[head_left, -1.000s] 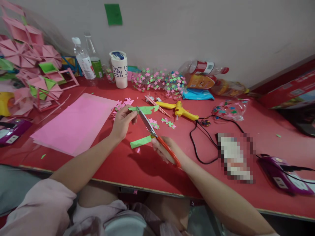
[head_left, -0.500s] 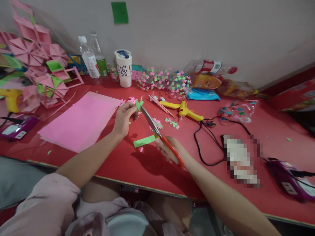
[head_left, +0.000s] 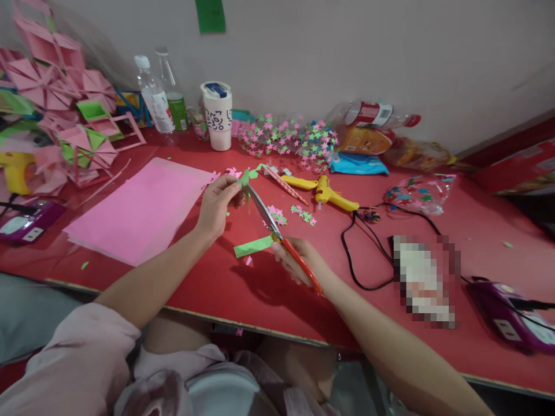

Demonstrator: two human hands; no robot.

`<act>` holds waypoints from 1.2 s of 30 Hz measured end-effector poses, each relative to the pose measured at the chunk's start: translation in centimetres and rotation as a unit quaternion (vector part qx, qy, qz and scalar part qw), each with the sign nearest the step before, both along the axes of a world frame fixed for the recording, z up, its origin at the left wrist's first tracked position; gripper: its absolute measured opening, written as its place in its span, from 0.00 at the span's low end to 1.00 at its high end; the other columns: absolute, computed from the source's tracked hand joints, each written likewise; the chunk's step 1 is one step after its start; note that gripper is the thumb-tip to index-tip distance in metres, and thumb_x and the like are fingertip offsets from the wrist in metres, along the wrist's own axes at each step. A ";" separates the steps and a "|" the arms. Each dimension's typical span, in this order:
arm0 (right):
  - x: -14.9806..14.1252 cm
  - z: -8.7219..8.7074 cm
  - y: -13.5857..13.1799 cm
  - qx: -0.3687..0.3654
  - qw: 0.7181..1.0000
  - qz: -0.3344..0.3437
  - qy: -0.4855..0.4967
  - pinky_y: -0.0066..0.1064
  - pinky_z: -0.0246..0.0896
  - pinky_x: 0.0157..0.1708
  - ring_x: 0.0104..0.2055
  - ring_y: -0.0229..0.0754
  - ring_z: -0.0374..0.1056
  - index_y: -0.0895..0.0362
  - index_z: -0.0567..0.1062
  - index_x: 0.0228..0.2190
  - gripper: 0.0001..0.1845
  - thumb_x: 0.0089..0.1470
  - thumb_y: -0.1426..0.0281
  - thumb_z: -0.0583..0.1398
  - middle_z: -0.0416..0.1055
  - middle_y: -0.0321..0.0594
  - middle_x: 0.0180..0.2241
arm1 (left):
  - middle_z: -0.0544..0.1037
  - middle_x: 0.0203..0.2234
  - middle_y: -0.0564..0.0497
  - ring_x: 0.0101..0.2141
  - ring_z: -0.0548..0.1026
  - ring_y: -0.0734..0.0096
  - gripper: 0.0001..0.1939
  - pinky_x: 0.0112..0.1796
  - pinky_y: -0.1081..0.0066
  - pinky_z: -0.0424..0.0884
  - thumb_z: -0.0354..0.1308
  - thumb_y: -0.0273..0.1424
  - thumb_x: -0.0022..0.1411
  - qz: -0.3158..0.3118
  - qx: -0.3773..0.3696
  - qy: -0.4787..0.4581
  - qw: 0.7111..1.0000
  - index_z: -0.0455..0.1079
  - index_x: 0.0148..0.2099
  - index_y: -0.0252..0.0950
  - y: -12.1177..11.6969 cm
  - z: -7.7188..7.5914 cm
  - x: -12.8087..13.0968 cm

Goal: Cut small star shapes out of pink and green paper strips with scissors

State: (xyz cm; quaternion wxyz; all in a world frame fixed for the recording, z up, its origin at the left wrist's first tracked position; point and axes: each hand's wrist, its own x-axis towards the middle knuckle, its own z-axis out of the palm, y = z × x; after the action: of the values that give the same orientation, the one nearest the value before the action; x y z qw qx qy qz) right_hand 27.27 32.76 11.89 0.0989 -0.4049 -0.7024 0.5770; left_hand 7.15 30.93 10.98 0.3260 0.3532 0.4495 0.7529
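My left hand (head_left: pixel 219 205) pinches a small piece of green paper (head_left: pixel 245 177) between thumb and fingers above the table. Red-handled scissors (head_left: pixel 299 263) are in my right hand (head_left: pixel 297 257), their blades pointing up and left against the green piece. The blades look nearly closed. Below the scissors, a green paper strip (head_left: pixel 252 247) extends left from near my right fingers; whether they touch it I cannot tell. Small pink and green paper stars (head_left: pixel 302 214) lie beyond the blades, and pink paper sheets (head_left: pixel 139 211) are spread left of my left hand.
A yellow glue gun (head_left: pixel 336 196), a yellow cutter (head_left: pixel 300 182) and a striped pencil (head_left: pixel 286 185) lie behind the scissors. A white tumbler (head_left: pixel 219 124) and bottles stand by the wall. Black cable (head_left: pixel 362 286) loops at right. Pink paper models (head_left: pixel 65 104) fill the back left.
The green piece in my left hand has turned, and a bit of green now shows to its right, near the pencil. The scissors stay at it. The view has shifted slightly.
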 end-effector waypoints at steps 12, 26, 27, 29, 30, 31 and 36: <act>0.4 -0.3 0.4 0.002 0.999 0.048 0.011 0.26 0.50 0.14 0.11 0.30 0.51 0.55 0.61 0.24 0.26 0.49 0.44 0.57 0.53 0.25 0.12 | 0.69 0.15 0.58 0.17 0.66 0.83 0.07 0.21 0.79 0.63 0.55 0.27 0.56 -0.009 0.009 0.082 0.997 0.65 0.25 0.36 0.0 -0.3 -0.4; 0.4 0.3 0.4 0.010 0.998 0.054 -0.007 0.25 0.49 0.15 0.14 0.30 0.52 0.55 0.61 0.23 0.26 0.48 0.45 0.57 0.54 0.26 0.14 | 0.68 0.15 0.58 0.17 0.66 0.83 0.07 0.21 0.79 0.63 0.54 0.26 0.55 -0.004 0.010 0.132 0.991 0.65 0.25 0.36 -0.2 0.2 -0.4; 0.4 0.3 0.4 0.010 0.998 0.055 -0.008 0.25 0.49 0.15 0.14 0.31 0.53 0.55 0.61 0.23 0.25 0.48 0.46 0.57 0.54 0.26 0.14 | 0.69 0.15 0.58 0.17 0.66 0.83 0.07 0.21 0.79 0.63 0.54 0.26 0.55 -0.003 0.010 0.133 0.991 0.65 0.25 0.36 -0.2 0.2 -0.4; 0.4 0.3 0.4 0.011 0.998 0.057 -0.008 0.25 0.49 0.15 0.14 0.31 0.53 0.55 0.61 0.23 0.25 0.49 0.46 0.57 0.54 0.26 0.14 | 0.69 0.15 0.58 0.17 0.66 0.83 0.07 0.21 0.79 0.63 0.54 0.26 0.55 -0.001 0.009 0.131 0.991 0.65 0.25 0.36 -0.2 0.1 -0.3; 0.4 0.3 0.5 0.011 0.998 0.059 -0.007 0.25 0.50 0.15 0.13 0.31 0.53 0.55 0.61 0.23 0.24 0.49 0.47 0.57 0.54 0.26 0.14 | 0.69 0.15 0.58 0.17 0.66 0.83 0.07 0.21 0.79 0.63 0.54 0.26 0.55 -0.001 0.008 0.129 0.992 0.65 0.25 0.36 -0.2 0.1 -0.3; 0.4 0.2 0.5 0.012 0.998 0.060 -0.006 0.25 0.50 0.15 0.13 0.31 0.53 0.55 0.61 0.24 0.24 0.50 0.47 0.56 0.54 0.25 0.14 | 0.68 0.15 0.58 0.17 0.66 0.83 0.07 0.21 0.79 0.63 0.54 0.26 0.55 -0.002 0.008 0.125 0.992 0.65 0.25 0.36 -0.1 0.1 -0.3; 0.5 0.2 0.6 0.018 0.998 0.068 -0.005 0.25 0.51 0.15 0.13 0.31 0.54 0.55 0.61 0.24 0.23 0.50 0.48 0.56 0.54 0.25 0.14 | 0.69 0.16 0.57 0.18 0.66 0.83 0.07 0.21 0.79 0.63 0.54 0.26 0.56 -0.006 -0.001 0.106 0.994 0.65 0.25 0.36 -0.1 0.1 -0.2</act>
State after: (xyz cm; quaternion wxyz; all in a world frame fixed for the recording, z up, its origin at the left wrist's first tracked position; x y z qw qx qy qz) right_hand 27.73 33.35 12.07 0.0630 -0.3574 -0.7389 0.5677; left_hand 6.97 30.79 11.10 0.2810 0.4335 0.4803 0.7088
